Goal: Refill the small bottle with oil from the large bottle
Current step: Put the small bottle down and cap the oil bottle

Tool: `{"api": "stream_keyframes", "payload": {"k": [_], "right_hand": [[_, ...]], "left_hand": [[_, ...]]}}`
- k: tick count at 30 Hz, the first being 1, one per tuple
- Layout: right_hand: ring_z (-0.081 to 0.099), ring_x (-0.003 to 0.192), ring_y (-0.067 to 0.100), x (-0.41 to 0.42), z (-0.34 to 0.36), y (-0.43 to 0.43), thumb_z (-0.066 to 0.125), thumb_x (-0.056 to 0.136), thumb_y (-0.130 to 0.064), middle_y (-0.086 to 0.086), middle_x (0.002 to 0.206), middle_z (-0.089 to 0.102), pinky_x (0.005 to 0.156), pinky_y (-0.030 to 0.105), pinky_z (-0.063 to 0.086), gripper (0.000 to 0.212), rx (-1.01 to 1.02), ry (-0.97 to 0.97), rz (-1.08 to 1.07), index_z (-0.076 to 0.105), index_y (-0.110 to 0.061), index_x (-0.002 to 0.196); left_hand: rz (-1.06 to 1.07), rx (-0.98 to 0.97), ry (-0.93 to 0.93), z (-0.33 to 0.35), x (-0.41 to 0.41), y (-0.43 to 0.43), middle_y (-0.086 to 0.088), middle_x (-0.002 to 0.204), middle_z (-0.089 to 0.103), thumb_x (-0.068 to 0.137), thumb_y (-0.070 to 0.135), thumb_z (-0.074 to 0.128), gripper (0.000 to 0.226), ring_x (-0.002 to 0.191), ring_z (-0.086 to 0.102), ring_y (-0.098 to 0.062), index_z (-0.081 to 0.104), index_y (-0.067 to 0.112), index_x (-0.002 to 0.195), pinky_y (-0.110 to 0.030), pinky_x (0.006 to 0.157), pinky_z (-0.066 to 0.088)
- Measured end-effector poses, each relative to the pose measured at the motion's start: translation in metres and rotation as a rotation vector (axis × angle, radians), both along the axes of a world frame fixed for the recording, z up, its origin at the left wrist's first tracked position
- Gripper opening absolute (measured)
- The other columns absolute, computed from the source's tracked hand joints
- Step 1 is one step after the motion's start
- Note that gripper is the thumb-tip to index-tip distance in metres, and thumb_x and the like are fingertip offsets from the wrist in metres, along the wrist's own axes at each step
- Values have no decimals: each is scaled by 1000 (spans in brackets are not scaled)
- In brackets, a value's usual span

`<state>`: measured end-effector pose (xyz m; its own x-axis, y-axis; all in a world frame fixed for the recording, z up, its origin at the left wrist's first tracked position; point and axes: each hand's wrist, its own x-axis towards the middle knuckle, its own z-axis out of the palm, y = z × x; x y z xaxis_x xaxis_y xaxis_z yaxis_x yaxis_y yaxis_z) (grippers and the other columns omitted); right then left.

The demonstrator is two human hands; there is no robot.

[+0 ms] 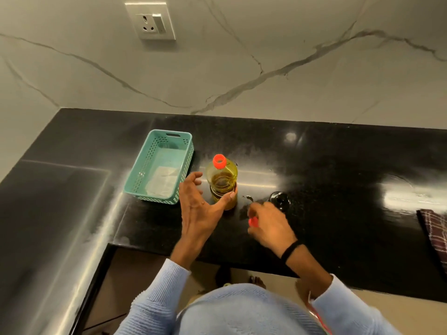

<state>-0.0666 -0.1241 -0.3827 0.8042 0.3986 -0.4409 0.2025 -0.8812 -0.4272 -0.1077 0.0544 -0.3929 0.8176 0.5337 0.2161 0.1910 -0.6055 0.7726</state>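
Pale-blue knitted sleeves [167, 279] fill the near edge, with both arms out over the polished black stone counter [338, 165]. The left hand [200, 209] is spread and relaxed. Its thumb tip touches the lower front of the large clear plastic bottle of yellow oil [222, 182] and its fingers sit just off the bottle's left side, so there's no grip yet. That large bottle stands upright, long axis vertical, red neck ring uncapped, just beyond the left hand. The right hand [268, 226], blurred, pinches the small red screw cap [252, 221]. Just past its knuckles, right of the large bottle and apart from it, stands the small dark glass bottle [280, 200]. I can't tell whether its mouth is open. My read is that the left hand is nearer for the lift and the pour must tip rightward.
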Motion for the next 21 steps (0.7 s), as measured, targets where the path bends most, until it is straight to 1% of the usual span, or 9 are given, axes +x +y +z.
{"api": "stream_keyframes", "payload": {"k": [3,4,6,8,11,15,18,21], "right_hand": [[59,94,19,21,62,11,72,81,-22,-1,103,56,79,28,48,23,170,-167,16,63,-28,101],[60,89,18,29,80,16,73,81,-22,-1,100,56,77,28,50,21,209,-229,32,64,-27,100],[58,87,15,46,109,28,76,82,-22,-2,100,54,77,29,53,25,259,-293,78,65,-25,104],[57,89,16,61,128,44,80,81,-24,-1,101,54,78,29,53,29,290,-315,130,67,-24,107],[56,94,15,72,134,67,79,83,-23,-4,101,52,77,27,49,29,262,-324,223,70,-23,110],[55,98,15,73,128,82,72,87,-13,-3,104,55,79,25,48,24,190,-310,304,73,-21,110],[56,103,17,74,124,86,73,88,-12,1,114,61,84,27,50,25,145,-330,306,75,-21,110],[60,106,18,73,122,89,74,87,-11,3,115,65,87,28,52,23,145,-341,280,76,-18,109]], "left_hand": [[-88,6,5,10,16,9,-2,124,46,63,50,88,97,105,50,-14,38,19,140,-32,88,52],[-117,15,8,13,21,10,-2,125,47,64,49,87,96,107,51,-14,38,20,141,-33,91,51],[-158,16,15,18,29,13,0,123,49,66,48,85,89,109,52,-14,40,22,139,-36,92,52],[-168,7,17,21,33,14,5,118,50,68,45,84,77,107,54,-14,46,27,132,-39,90,53],[-169,-38,18,23,34,15,9,115,50,70,41,85,66,107,55,-13,51,30,125,-39,90,55],[-146,-92,36,24,35,16,7,119,51,69,39,85,70,107,55,-10,50,27,129,-30,91,53],[-125,-89,41,25,36,16,6,121,53,69,41,86,71,107,54,-9,52,27,129,-26,90,50],[-112,-84,41,24,37,15,6,120,54,67,42,86,69,106,55,-9,53,28,127,-28,90,51]]}}
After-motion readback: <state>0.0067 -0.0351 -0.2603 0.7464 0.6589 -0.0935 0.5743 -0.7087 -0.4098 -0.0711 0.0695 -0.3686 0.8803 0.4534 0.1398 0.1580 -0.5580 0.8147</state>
